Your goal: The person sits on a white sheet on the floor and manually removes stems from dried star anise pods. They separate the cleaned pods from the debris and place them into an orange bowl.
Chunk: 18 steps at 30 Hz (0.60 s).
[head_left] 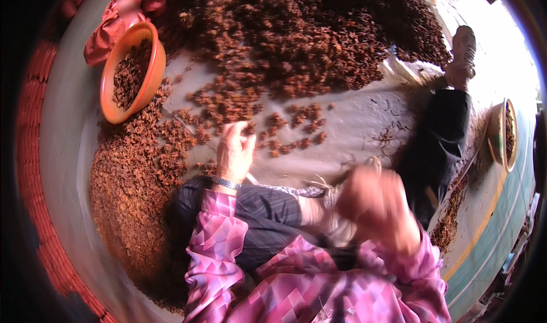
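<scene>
Loose star anise (305, 120) lies scattered on a pale sheet (337, 147) before me. My left hand (235, 152), with a metal watch band at the wrist, is at the near edge of this scatter. Its fingers are curled, and one star anise (248, 129) shows by the thumb and fingertips; whether it is gripped is unclear. Motion blurs my right hand (376, 199), raised above my shoe and lap, so its fingers and anything in them cannot be made out. To the left of my left hand spreads a broad heap of star anise (128, 182).
A large dark heap of star anise (299, 36) fills the far side. An orange basin (160, 62) with dark pieces stands tilted at upper left, beside red cloth (102, 40). My outstretched leg (444, 126) bounds the right; beyond is another basin (495, 139). Thin stems (386, 137) litter the sheet.
</scene>
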Tool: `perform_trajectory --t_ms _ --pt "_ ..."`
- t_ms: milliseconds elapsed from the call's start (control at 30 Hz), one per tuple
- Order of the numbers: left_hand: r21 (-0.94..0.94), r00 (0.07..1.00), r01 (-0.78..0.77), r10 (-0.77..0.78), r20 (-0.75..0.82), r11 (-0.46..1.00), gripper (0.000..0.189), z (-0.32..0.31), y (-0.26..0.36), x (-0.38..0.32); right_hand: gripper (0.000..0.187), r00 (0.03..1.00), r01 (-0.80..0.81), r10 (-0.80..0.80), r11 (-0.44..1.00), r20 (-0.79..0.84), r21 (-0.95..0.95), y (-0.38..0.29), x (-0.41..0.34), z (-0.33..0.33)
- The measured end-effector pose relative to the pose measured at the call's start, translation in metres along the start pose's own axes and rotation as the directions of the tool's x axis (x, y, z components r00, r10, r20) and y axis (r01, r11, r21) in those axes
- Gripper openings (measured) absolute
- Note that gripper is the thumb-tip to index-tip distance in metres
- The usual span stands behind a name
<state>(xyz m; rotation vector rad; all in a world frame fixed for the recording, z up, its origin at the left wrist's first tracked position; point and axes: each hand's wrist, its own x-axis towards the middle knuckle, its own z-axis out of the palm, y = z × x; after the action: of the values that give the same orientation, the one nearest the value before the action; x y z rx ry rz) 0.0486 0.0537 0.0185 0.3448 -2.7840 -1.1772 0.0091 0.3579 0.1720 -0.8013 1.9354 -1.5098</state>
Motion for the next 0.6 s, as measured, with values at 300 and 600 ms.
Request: perform_trajectory --t_ms 300,600 --pt "-0.294 0.965 0.125 -0.185 -0.186 0.948 0.024 -0.023 -0.015 0.032 0.015 0.962 -0.044 -0.184 0.627 -0.202 -0.778 0.149 0.154 0.06" --pt "-0.649 0.829 0.099 -0.423 -0.365 0.754 0.019 -0.043 -0.017 0.035 0.065 0.872 -0.398 0.103 0.719 -0.479 -0.569 0.175 0.073 0.016"
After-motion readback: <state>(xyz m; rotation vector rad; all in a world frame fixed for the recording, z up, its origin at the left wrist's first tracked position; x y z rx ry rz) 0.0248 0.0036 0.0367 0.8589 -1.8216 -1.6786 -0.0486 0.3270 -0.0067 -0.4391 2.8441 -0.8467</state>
